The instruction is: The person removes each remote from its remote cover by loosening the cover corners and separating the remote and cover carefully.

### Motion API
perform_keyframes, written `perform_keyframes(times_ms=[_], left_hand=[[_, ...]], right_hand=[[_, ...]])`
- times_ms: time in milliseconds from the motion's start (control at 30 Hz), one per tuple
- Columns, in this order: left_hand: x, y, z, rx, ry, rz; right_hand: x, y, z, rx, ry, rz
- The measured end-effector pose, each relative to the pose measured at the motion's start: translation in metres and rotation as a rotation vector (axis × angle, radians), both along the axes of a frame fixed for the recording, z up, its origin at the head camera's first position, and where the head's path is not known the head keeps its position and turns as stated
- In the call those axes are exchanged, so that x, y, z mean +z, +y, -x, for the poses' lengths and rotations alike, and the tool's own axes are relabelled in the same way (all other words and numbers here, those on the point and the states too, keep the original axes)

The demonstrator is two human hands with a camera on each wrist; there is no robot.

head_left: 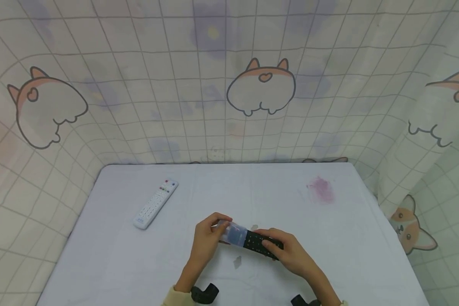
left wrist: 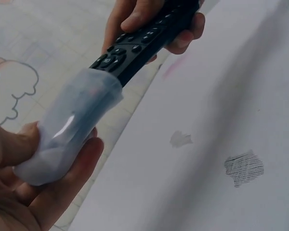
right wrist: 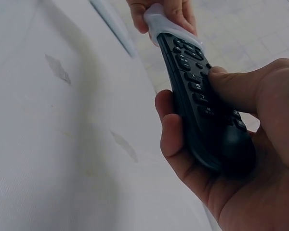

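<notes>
A black remote control point(head_left: 254, 242) is held between both hands over the table. Its far end sits inside a translucent, whitish plastic sleeve point(left wrist: 72, 120), which covers that part of the keys. My left hand point(head_left: 205, 239) pinches the sleeve's closed end, thumb on one side and fingers on the other. At the opposite end, my right hand point(head_left: 287, 250) grips the bare body of the remote, the thumb along the button side and the fingers wrapped beneath, as the right wrist view shows. Several rows of buttons are visible between the sleeve's mouth and the right thumb.
A white remote control point(head_left: 156, 204) lies to the left on the white table point(head_left: 111, 263). There is a pink stain point(head_left: 322, 189) at the table's back right, and small grey patches point(head_left: 237, 262) mark the surface near the hands. A grid-patterned curtain point(head_left: 176, 106) surrounds the table.
</notes>
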State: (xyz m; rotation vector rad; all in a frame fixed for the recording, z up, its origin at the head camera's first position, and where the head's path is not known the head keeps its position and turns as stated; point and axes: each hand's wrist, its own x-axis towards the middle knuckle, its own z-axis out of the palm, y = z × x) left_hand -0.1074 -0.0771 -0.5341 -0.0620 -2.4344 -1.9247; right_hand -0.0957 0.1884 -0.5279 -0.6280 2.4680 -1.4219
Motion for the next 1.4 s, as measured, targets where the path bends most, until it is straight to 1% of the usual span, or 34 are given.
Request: perform_keyframes(times_ms=[200,300,433,633,767,1000,1200,1300,1400], left_hand=[[0.000,0.008,-0.004,0.102,0.081,0.039],[0.001,0.012,-0.005,0.150,0.098,0.027],[0.002,0.015,-0.006,0.177,0.085,0.002],[0.003,0.021,-0.008,0.222,0.113,0.032],[0.003,0.024,-0.010,0.236,0.137,0.059],[0.001,0.024,-0.011,0.251,0.156,0.062],[0.000,0.020,-0.011,0.249,0.172,0.104],[-0.001,0.014,-0.010,0.264,0.155,0.100],[0.003,0.008,-0.007,0.267,0.142,0.102]], right_hand=[[0.003,-0.002,-0.001,-0.020,0.007,-0.011],[0.004,-0.004,-0.002,-0.033,0.001,-0.020],[0.005,-0.004,-0.004,-0.052,0.009,-0.019],[0.005,-0.004,-0.006,-0.073,0.000,-0.028],[0.006,-0.001,-0.008,-0.081,-0.018,-0.034],[0.004,0.001,-0.008,-0.052,-0.016,-0.036],[0.004,0.003,-0.009,-0.020,-0.004,-0.048],[0.005,0.005,-0.010,-0.018,-0.014,-0.051],[0.006,0.007,-0.011,-0.028,-0.023,-0.052]])
